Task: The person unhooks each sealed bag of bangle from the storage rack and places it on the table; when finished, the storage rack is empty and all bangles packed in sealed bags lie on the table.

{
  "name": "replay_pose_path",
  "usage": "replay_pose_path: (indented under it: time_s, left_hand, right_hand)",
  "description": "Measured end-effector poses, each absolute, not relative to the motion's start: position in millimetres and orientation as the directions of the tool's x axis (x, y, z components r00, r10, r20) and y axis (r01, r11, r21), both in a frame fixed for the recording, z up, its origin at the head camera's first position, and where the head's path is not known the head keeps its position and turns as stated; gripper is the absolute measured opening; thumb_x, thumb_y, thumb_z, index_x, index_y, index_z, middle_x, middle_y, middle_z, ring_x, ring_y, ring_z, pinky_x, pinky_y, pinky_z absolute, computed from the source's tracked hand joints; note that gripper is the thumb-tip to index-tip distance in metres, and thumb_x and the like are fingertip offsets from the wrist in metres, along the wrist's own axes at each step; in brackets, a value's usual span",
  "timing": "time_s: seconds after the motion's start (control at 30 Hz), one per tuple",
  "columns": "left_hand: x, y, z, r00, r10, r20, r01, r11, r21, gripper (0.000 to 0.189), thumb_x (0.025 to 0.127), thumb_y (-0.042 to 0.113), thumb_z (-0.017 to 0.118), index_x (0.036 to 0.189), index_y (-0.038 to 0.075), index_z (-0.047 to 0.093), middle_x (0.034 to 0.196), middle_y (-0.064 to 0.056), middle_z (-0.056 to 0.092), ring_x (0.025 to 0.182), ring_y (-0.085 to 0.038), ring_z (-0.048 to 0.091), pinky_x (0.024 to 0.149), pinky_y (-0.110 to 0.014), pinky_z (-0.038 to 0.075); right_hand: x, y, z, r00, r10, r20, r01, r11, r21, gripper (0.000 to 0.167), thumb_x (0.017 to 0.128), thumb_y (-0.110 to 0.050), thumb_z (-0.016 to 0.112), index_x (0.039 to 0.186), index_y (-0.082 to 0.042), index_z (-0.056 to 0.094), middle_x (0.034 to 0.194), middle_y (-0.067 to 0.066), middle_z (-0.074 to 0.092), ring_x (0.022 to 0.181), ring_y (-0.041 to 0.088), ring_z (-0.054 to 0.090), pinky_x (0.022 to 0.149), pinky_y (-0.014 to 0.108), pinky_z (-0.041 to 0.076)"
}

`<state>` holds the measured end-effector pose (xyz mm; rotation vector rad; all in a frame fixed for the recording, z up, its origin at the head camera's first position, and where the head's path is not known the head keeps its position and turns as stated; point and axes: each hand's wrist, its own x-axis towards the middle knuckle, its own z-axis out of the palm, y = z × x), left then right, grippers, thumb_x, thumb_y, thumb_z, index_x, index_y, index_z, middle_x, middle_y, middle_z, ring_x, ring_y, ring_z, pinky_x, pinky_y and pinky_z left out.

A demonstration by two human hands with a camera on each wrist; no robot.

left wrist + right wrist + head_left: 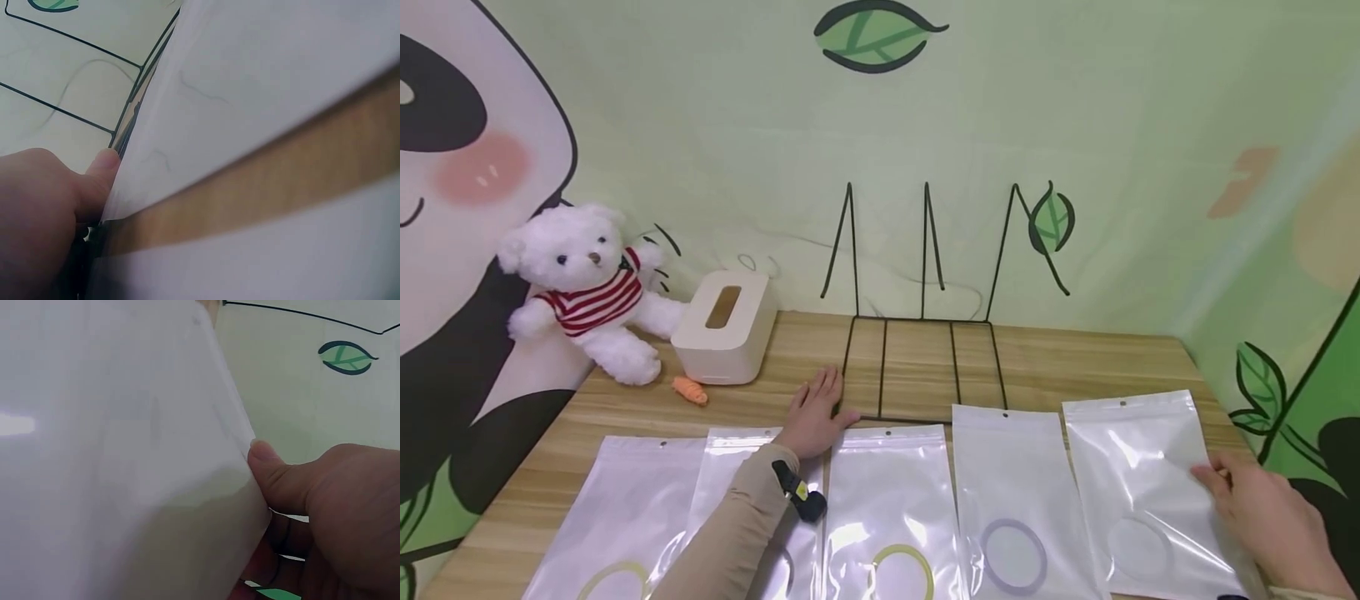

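Observation:
My right hand (1270, 517) pinches the right edge of the rightmost white zip bag (1142, 467); a pale ring shows faintly through it. In the right wrist view the thumb (269, 472) lies over the bag's edge, with the other fingers behind it. My left hand (816, 417) lies with its fingers extended at the front left corner of a black wire rack (917, 319). Its thumb (103, 169) is by the rack's front wire. Under the left forearm lies a zip bag (730, 446), partly hidden.
More zip bags lie in a row: a left one (632, 475), a middle one (887, 475) with a yellow-green ring, and one (1015, 467) with a purple ring. A white teddy bear (598, 300), a tissue box (722, 333) and a small orange item (689, 390) are at the back left.

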<state>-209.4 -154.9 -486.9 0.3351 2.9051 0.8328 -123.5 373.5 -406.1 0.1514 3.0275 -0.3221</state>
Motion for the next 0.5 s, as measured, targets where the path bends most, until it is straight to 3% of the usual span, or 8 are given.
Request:
replay_pose_path:
  time_s: [0.13,0.23,0.4,0.5]
  left_hand:
    - [-209,-155,-487,-0.971,0.236,-0.037,0.182,0.829,0.529,0.075,0.100,0.038,0.051,0.151,-0.006,0.017,0.160,-0.019,0.010,0.148,-0.032,0.003,0.117,-0.051,0.003]
    - [-209,-155,-487,-0.971,0.237,-0.035,0.181,0.823,0.538,0.075,0.100,0.037,0.051,0.151,-0.006,0.017,0.160,-0.019,0.010,0.148,-0.032,0.003,0.117,-0.051,0.002]
    - [-210,-153,-488,-0.970,0.243,-0.030,0.189,0.820,0.541,0.074,0.100,0.035,0.051,0.151,-0.006,0.017,0.159,-0.020,0.011,0.148,-0.032,0.004,0.117,-0.051,0.003]
    - [-208,-153,-489,-0.969,0.243,-0.038,0.186,0.824,0.536,0.074,0.100,0.035,0.051,0.151,-0.006,0.017,0.159,-0.020,0.011,0.148,-0.032,0.004,0.117,-0.051,0.003]
  right_hand:
    - [-125,379,-410,-0.991,0.069,-0.118,0.092,0.975,-0.200,0.043,0.101,-0.047,0.046,0.102,-0.005,0.058,0.084,0.021,0.061,0.071,0.035,0.057,0.054,0.050,0.040]
    - [-127,381,-414,-0.982,0.084,-0.169,0.115,0.976,-0.183,0.043,0.100,-0.043,0.050,0.104,-0.001,0.058,0.086,0.022,0.061,0.071,0.031,0.056,0.055,0.049,0.041]
    - [-130,382,-425,-0.948,0.154,-0.280,0.200,0.969,-0.144,0.056,0.097,-0.039,0.057,0.120,0.011,0.053,0.111,0.034,0.058,0.090,0.044,0.059,0.067,0.057,0.047]
    - [-130,379,-432,-0.937,0.198,-0.289,0.240,0.964,-0.118,0.061,0.096,-0.038,0.060,0.124,0.015,0.050,0.117,0.036,0.055,0.098,0.049,0.057,0.071,0.058,0.048]
